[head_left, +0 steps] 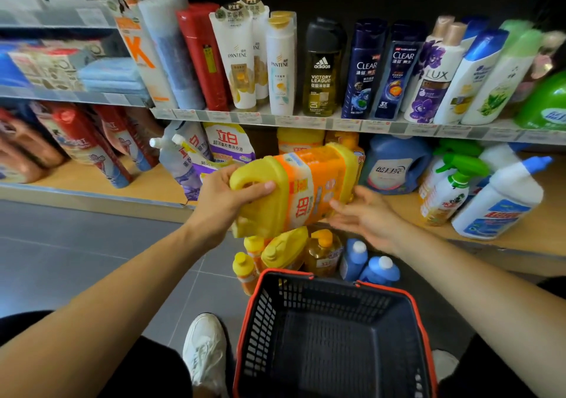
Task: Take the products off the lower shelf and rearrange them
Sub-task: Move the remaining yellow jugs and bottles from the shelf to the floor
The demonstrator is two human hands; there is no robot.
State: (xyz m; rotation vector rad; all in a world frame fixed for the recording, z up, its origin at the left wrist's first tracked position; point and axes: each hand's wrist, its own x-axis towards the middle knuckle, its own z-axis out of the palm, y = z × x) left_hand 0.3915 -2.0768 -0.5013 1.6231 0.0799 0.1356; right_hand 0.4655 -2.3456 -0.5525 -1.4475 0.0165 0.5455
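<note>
Shop shelving fills the view, and the lower shelf runs along a grey tiled floor. At its front edge the left hand is closed around the handle of a big yellow jug, held tilted in the air; the right hand is spread open under the jug's far end, holding nothing. I judge the clearing partly done: six bottles stand on the floor, four yellow or amber and two blue. An empty basket sits nearer. Pouches, a blue jug and spray bottles remain shelved.
</note>
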